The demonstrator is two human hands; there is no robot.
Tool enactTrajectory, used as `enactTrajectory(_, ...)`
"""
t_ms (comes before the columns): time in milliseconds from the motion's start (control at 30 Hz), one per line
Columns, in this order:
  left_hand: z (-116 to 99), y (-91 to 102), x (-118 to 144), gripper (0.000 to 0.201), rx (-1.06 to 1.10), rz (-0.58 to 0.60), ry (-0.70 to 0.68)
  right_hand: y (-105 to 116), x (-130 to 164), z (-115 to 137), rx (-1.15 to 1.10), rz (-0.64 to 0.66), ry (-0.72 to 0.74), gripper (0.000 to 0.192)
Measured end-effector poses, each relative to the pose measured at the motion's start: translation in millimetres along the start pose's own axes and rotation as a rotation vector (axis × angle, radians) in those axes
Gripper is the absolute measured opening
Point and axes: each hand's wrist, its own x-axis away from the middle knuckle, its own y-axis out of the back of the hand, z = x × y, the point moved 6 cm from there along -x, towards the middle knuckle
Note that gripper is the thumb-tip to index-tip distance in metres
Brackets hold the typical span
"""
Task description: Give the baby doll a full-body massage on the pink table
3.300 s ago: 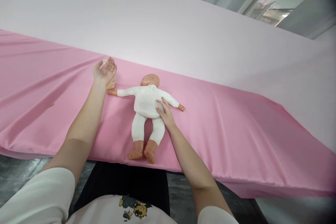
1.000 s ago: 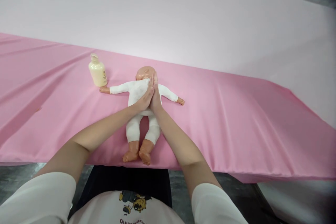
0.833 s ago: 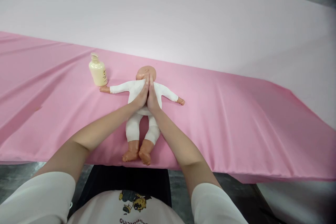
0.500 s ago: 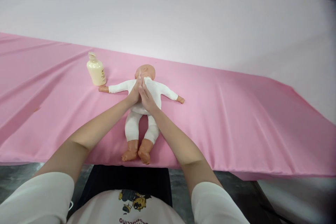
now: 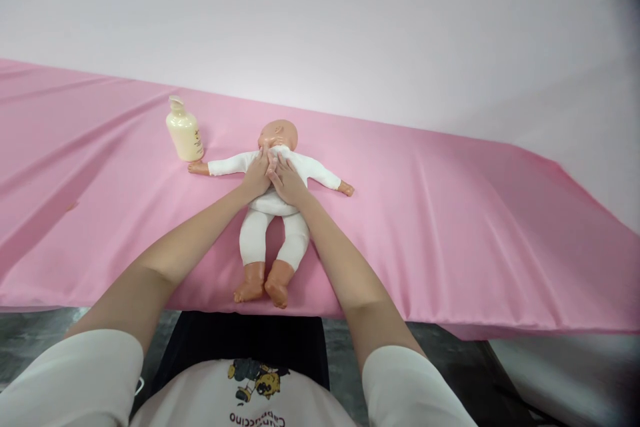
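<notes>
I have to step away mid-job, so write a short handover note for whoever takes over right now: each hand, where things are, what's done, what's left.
Left hand: open, palm flat on the doll's chest, holding nothing.
Right hand: open, flat on the chest beside the left, fingertips meeting near the doll's chin.
Doll: on its back on the pink sheet, arms spread, feet toward the near edge, in a white suit.
Lotion bottle: upright, just beyond the doll's outstretched hand, untouched.
Done: doll laid out, both hands placed on its chest.
Left: the pictures show no other part of the doll being handled; arms and legs lie untouched.
</notes>
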Motion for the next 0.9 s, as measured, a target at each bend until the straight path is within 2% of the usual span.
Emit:
enactTrajectory(100, 5, -5.4, 1, 0.07, -0.04, 0.08, 0.058, -3, -5, -11, 0.025, -0.017, -0.082, 0.064)
enactTrajectory(267, -3, -3.6, 3, 0.067, -0.192, 0.177, 0.089, -5, -7, -23, 0.111, -0.041, -0.239, 0.066)
enactTrajectory(400, -11, 1.9, 7, 0.068, -0.266, 0.195, 0.131, -7, -2, -25, 0.136, -0.062, -0.365, 0.073)
enactTrajectory(700, -7, 1.2, 9, 0.065, -0.282, 0.123, 0.056, -5, 19, 2, 0.212, 0.009, -0.519, 0.074)
enactTrajectory(900, -3, 1.7, 7, 0.064, -0.216, 0.12, 0.092, -14, 32, 28, 0.265, 0.125, -0.561, 0.075)
